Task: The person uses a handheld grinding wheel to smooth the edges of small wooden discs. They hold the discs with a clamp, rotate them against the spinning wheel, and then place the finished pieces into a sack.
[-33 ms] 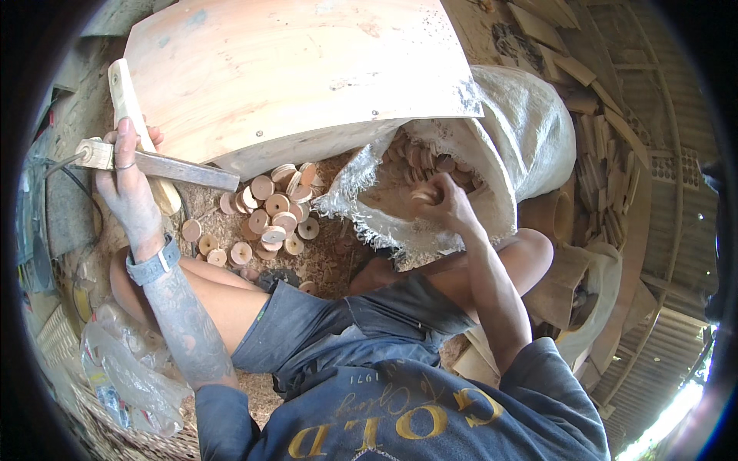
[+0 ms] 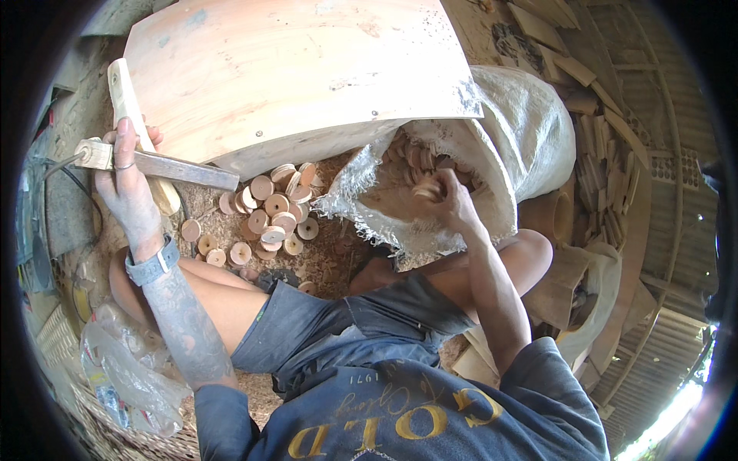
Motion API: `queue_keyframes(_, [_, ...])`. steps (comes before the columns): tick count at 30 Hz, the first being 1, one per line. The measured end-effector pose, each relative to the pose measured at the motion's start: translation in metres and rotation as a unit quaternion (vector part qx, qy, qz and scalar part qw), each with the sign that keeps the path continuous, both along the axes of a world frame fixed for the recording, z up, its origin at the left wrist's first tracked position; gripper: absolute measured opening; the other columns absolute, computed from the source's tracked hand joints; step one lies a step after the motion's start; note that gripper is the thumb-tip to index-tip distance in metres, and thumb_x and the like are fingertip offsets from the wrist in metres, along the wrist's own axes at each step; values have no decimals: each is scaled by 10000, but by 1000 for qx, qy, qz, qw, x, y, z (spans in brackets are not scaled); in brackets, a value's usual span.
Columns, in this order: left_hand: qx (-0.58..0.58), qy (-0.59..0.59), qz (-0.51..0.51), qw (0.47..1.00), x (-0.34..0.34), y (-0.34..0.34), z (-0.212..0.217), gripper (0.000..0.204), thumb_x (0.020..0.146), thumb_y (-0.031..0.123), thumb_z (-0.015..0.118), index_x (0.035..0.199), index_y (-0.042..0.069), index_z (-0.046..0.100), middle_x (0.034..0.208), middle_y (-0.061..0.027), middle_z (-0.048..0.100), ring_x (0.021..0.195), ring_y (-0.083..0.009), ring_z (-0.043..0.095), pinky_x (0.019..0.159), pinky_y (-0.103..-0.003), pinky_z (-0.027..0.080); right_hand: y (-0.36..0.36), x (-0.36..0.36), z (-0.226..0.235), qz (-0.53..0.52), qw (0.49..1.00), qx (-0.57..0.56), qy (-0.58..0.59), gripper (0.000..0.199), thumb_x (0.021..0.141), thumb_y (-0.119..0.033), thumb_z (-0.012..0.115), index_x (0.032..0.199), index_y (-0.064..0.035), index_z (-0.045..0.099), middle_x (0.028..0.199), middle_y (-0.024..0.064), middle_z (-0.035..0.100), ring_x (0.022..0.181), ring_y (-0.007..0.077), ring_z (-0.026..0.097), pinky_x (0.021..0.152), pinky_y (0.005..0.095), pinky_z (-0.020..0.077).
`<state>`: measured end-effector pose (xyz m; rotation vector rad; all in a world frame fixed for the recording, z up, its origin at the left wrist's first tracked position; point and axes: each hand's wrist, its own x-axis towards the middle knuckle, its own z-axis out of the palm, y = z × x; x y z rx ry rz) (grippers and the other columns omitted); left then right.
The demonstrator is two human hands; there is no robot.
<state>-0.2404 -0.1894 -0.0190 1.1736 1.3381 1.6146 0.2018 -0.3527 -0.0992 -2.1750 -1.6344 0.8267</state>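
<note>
My right hand (image 2: 457,203) is inside the mouth of a frayed white woven sack (image 2: 530,123), its fingers closed on a few round wooden discs (image 2: 427,190). More discs (image 2: 415,157) lie deeper in the sack. On the left, my left hand (image 2: 131,192) is closed around a pale wooden stick (image 2: 127,92). Across that stick lies a flat grey bar (image 2: 192,170) with a wooden block at one end; the fingers also pass over it. Between my hands, a heap of wooden discs with centre holes (image 2: 277,206) rests on the sawdust-covered ground.
A large wooden board (image 2: 300,69) on a box-like base stands in front of me. Wood offcuts (image 2: 600,169) are stacked at the right, beside another open sack (image 2: 603,284). A clear plastic bag (image 2: 131,376) lies at the lower left. My bent legs (image 2: 523,257) flank the heap.
My right hand has turned slightly within the sack, and the discs in its fingers show more plainly. The left hand, stick and bar have not moved.
</note>
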Motion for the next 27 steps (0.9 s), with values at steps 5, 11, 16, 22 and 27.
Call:
queue_keyframes(5, [2,3,20,1000,3,0,0,310,938,286,597,899,-21,624,796,-103,636,754,-148,595,739,-281,474,8,-1,-5,93,959,252,-93,496,726,-147,799,1121,-63,512,978,152,646,923,302,643,820,379,514])
queue_keyframes(11, [-6,14,14,1000,-1,0,0,321,941,290,592,903,-27,622,806,-105,635,747,-153,600,736,-292,482,2,-5,-9,-28,990,115,80,423,721,-34,740,1081,-51,517,921,138,642,910,299,643,831,361,509])
queue_keyframes(16, [6,-10,21,1000,2,0,-2,311,934,278,602,909,-32,622,812,-106,636,754,-156,606,728,-286,484,-3,3,-29,14,999,-47,3,369,781,-188,704,1093,-28,589,969,178,669,939,273,651,819,362,505])
queue_keyframes(22, [-25,16,4,1000,-4,1,-2,384,938,319,590,1029,-52,628,920,-124,632,828,-165,620,801,-307,502,3,-15,-68,19,996,-77,-27,522,800,-272,691,1228,-8,549,1019,206,674,976,293,652,850,383,503])
queue_keyframes(27, [-7,6,25,1000,1,1,-2,325,934,286,604,897,-36,612,819,-113,630,766,-159,614,726,-288,489,6,-120,-86,93,993,-40,59,649,822,-173,662,1378,12,385,1313,261,512,1216,351,521,1022,413,426])
